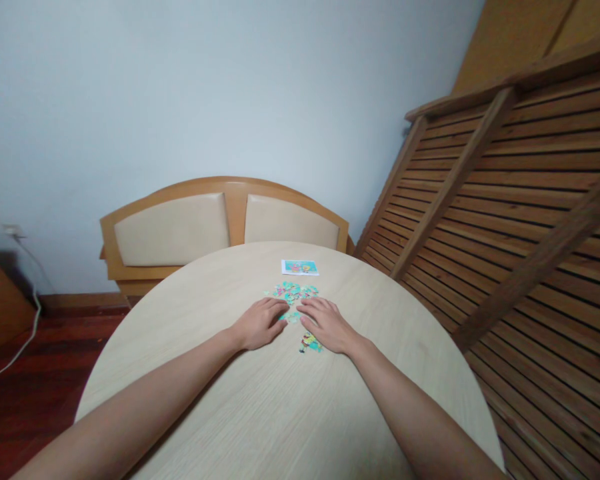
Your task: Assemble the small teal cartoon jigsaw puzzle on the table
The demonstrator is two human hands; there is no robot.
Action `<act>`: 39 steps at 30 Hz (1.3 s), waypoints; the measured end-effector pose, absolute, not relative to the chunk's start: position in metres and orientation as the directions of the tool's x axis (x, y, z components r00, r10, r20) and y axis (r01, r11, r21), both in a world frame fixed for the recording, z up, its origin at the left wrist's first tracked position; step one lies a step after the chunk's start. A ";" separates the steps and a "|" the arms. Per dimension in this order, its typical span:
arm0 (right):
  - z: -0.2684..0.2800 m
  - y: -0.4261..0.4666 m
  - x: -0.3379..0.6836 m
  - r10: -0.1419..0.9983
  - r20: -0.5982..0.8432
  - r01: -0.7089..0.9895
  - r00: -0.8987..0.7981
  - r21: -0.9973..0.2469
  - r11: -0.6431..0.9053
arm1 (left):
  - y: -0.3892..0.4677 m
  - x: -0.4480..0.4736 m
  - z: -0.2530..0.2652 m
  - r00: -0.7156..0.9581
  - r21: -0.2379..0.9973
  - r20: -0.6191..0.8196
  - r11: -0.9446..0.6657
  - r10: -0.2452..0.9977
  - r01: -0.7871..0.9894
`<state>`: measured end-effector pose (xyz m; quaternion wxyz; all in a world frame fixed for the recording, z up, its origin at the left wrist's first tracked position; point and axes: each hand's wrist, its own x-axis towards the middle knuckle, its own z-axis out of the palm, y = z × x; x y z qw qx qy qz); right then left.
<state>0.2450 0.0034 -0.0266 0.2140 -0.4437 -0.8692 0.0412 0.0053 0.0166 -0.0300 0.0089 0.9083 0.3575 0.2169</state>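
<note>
Loose jigsaw puzzle pieces (294, 291), mostly turquoise with some pink, lie scattered between and just beyond my hands. My left hand (261, 323) rests palm down at their left side, its fingers stretched toward them. From the right, my right hand (326, 323) reaches in with fingers extended near the same pieces. Whether a fingertip presses on a piece is too small to tell. Close below my right hand sits a small cluster of yellow, brown and green puzzle pieces (311, 343). Farther off, a picture card (300, 267) with colourful cartoon figures on turquoise lies flat.
All of this lies on a round pale wooden table (260, 427). Behind it stands a padded headboard (173, 230) against a white wall. A slatted wooden frame (500, 180) leans along the right side. On the left a white cable (34, 327) runs down from a socket.
</note>
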 end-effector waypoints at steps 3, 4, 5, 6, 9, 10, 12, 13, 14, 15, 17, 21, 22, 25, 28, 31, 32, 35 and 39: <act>-0.024 0.000 0.244 0.755 0.321 0.711 -0.572 -0.264 0.651 | 0.016 0.005 -0.029 0.665 0.162 0.370 -0.750 0.648 0.641; -0.022 -0.002 0.245 0.749 0.318 0.702 -0.581 -0.270 0.659 | 0.016 0.005 -0.028 0.654 0.161 0.372 -0.740 0.658 0.653; -0.021 -0.004 0.245 0.748 0.315 0.696 -0.584 -0.279 0.662 | 0.016 0.005 -0.027 0.642 0.157 0.375 -0.728 0.669 0.667; -0.020 -0.006 0.246 0.750 0.313 0.694 -0.583 -0.288 0.660 | 0.015 0.004 -0.027 0.627 0.152 0.379 -0.714 0.681 0.684; -0.016 -0.011 0.251 0.767 0.298 0.703 -0.569 -0.308 0.641 | 0.015 0.001 -0.024 0.582 0.129 0.381 -0.664 0.719 0.736; -0.014 -0.012 0.253 0.772 0.290 0.707 -0.565 -0.312 0.634 | 0.015 0.000 -0.024 0.573 0.124 0.379 -0.654 0.726 0.746; -0.012 -0.013 0.258 0.781 0.271 0.712 -0.563 -0.320 0.625 | 0.017 -0.004 -0.024 0.572 0.123 0.378 -0.652 0.727 0.748; -0.011 -0.014 0.260 0.784 0.262 0.713 -0.563 -0.326 0.621 | 0.017 -0.005 -0.024 0.576 0.126 0.379 -0.658 0.724 0.743; -0.010 -0.014 0.263 0.787 0.253 0.714 -0.562 -0.332 0.616 | 0.018 -0.007 -0.024 0.582 0.131 0.381 -0.665 0.719 0.735; -0.010 -0.014 0.265 0.791 0.242 0.716 -0.561 -0.338 0.611 | 0.019 -0.008 -0.025 0.587 0.137 0.382 -0.672 0.714 0.728; -0.010 -0.013 0.268 0.805 0.220 0.726 -0.550 -0.350 0.592 | 0.019 -0.009 -0.025 0.598 0.146 0.381 -0.685 0.705 0.714; -0.011 -0.012 0.270 0.826 0.211 0.744 -0.523 -0.359 0.563 | 0.019 -0.007 -0.024 0.657 0.162 0.382 -0.747 0.649 0.644; -0.011 -0.012 0.269 0.819 0.217 0.738 -0.531 -0.356 0.573 | 0.018 -0.006 -0.024 0.672 0.166 0.383 -0.763 0.633 0.624; -0.008 -0.015 0.264 0.774 0.240 0.700 -0.585 -0.332 0.632 | 0.015 -0.002 -0.025 0.678 0.187 0.386 -0.772 0.626 0.607; -0.004 -0.022 0.253 0.726 0.239 0.662 -0.645 -0.301 0.687 | 0.014 0.001 -0.026 0.653 0.200 0.390 -0.752 0.649 0.628; -0.003 -0.029 0.239 0.688 0.200 0.626 -0.698 -0.296 0.721 | 0.015 0.001 -0.027 0.632 0.208 0.395 -0.735 0.667 0.646; -0.003 -0.031 0.235 0.680 0.182 0.620 -0.710 -0.296 0.727 | 0.016 0.001 -0.027 0.623 0.213 0.395 -0.727 0.675 0.653; -0.003 -0.034 0.227 0.682 0.159 0.627 -0.714 -0.290 0.723 | 0.017 -0.001 -0.027 0.593 0.222 0.392 -0.698 0.703 0.681; -0.004 -0.031 0.232 0.727 0.168 0.667 -0.666 -0.302 0.681 | 0.017 -0.002 -0.027 0.567 0.214 0.383 -0.667 0.729 0.714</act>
